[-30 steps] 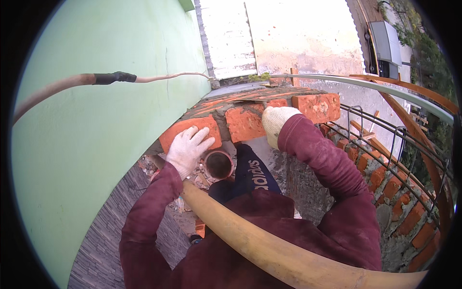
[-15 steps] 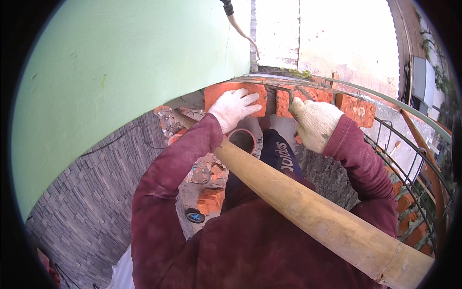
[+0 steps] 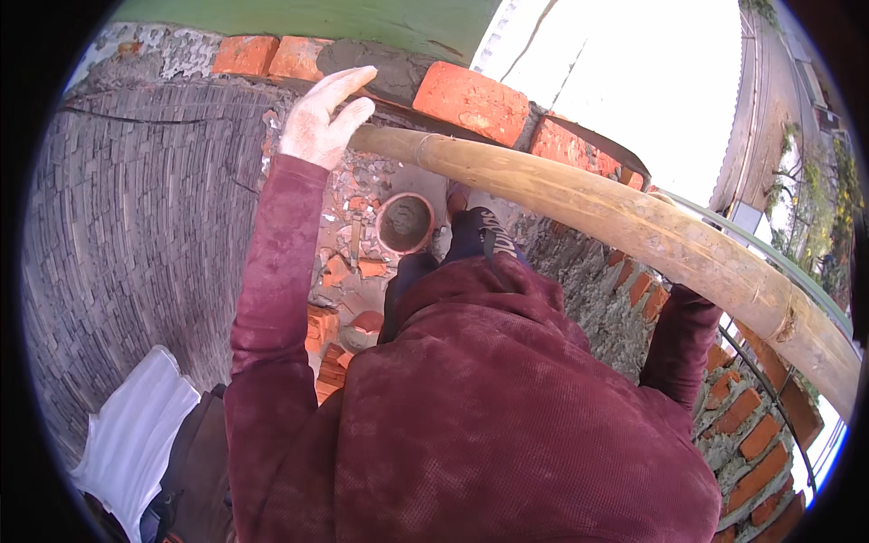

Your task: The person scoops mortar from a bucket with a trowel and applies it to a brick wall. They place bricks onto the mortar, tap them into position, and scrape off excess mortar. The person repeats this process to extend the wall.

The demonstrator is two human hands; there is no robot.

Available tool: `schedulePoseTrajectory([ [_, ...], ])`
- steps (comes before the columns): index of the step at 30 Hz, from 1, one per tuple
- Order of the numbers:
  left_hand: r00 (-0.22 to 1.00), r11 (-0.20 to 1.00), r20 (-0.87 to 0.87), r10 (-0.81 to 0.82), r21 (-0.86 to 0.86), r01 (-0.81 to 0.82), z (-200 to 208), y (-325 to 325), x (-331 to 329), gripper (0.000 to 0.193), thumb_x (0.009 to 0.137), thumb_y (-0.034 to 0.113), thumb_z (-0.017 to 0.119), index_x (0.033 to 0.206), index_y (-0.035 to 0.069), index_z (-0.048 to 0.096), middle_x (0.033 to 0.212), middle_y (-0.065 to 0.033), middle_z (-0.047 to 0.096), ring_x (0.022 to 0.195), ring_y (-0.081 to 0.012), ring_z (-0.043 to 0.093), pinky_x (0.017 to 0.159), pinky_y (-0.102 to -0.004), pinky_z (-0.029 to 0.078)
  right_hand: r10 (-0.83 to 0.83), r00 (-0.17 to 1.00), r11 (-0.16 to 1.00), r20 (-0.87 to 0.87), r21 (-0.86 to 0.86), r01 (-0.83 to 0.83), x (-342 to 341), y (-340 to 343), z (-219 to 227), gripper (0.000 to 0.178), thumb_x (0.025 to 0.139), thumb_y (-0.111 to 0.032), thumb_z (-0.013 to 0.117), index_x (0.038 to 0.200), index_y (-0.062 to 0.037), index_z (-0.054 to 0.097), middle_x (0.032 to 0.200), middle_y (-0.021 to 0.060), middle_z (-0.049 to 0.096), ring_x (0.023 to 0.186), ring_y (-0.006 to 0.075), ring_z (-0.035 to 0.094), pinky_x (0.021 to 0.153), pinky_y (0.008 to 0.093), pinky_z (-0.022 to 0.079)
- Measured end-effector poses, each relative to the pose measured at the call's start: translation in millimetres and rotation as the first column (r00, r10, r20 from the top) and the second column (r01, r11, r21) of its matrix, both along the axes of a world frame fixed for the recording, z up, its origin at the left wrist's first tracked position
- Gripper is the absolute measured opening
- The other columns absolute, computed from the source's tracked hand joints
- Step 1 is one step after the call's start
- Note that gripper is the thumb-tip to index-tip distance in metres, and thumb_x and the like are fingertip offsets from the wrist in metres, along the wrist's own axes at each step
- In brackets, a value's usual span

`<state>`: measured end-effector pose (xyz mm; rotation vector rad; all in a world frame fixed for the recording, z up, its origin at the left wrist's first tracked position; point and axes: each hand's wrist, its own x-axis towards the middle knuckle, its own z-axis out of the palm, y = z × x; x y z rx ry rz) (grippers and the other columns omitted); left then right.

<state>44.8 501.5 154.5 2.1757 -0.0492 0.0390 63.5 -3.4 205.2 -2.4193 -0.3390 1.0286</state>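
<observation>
My left hand (image 3: pixel 326 118) wears a pale work glove and is raised at the top of the brick wall. Its fingers stretch out beside a patch of wet grey mortar (image 3: pixel 385 72), and I cannot tell whether they touch it. Nothing sits in its grasp. Just right of the mortar rests an orange brick (image 3: pixel 472 100), apart from the hand. Two more bricks lie in line left of the mortar, the nearer being an orange brick (image 3: pixel 299 58). My right hand is hidden beyond a thick bamboo pole (image 3: pixel 579 195); only its maroon sleeve (image 3: pixel 681 339) shows.
The bamboo pole crosses in front of my chest. Below stands a round bucket (image 3: pixel 405 223) of mortar among rubble and a stack of bricks (image 3: pixel 321 330). Grey stone-patterned wall (image 3: pixel 145 226) runs along the left. White cloth (image 3: pixel 140 434) hangs lower left; rough brickwork (image 3: pixel 751 443) rises at right.
The view has swung round. My left hand has come off the brick and moved left, fingers spread. My right hand has left the wall top and gone out of sight behind the pole.
</observation>
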Motion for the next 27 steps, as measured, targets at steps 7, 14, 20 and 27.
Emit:
schedulePoseTrajectory([
  [7,0.886,0.880,-0.222,0.407,-0.164,-0.445,-62.4,30.8,-188.6,0.040,0.093,0.014,0.069,0.131,0.002,0.066,0.128,-0.0135,0.067,0.117,-0.0218,0.064,0.102,-0.0339,0.049,0.225,0.936,0.921,0.271,-0.373,-0.113,-107.1,54.0,-115.4,0.042,0.081,-0.009,0.067,0.123,-0.0081,0.057,0.116,0.0222,0.065,0.110,0.0432,0.063,0.092,0.0470,0.052],
  [14,0.907,0.927,-0.382,0.178,-0.244,-0.284,-89.7,-9.8,-289.4,0.041,0.094,0.019,0.068,0.130,0.002,0.066,0.127,-0.0152,0.068,0.117,-0.0231,0.065,0.102,-0.0342,0.049,0.112,0.912,0.941,0.396,-0.336,0.030,-82.9,58.0,-168.7,0.046,0.081,-0.018,0.070,0.126,-0.0083,0.063,0.115,0.0215,0.070,0.109,0.0401,0.066,0.095,0.0441,0.052],
  [20,0.849,0.903,-0.460,0.258,-0.198,-0.382,-107.7,5.3,-372.8,0.045,0.094,0.024,0.067,0.132,0.000,0.065,0.126,-0.0177,0.068,0.118,-0.0258,0.065,0.104,-0.0351,0.047,-0.010,0.922,0.988,0.388,-0.137,0.069,-67.9,-2.6,-145.9,0.060,0.074,-0.019,0.076,0.132,-0.0057,0.065,0.100,0.0135,0.072,0.076,0.0230,0.070,0.068,0.0351,0.057],
  [27,0.631,0.655,-0.588,0.506,-0.214,-0.725,-201.0,15.3,-498.4,0.044,0.094,0.023,0.069,0.131,0.000,0.066,0.125,-0.0091,0.070,0.112,-0.0156,0.064,0.099,-0.0304,0.049,-0.038,0.841,0.999,0.540,0.008,0.040,-111.0,-41.0,-145.3,0.050,0.072,-0.026,0.075,0.115,-0.0003,0.068,0.101,0.0142,0.069,0.085,0.0232,0.068,0.083,0.0350,0.054],
])
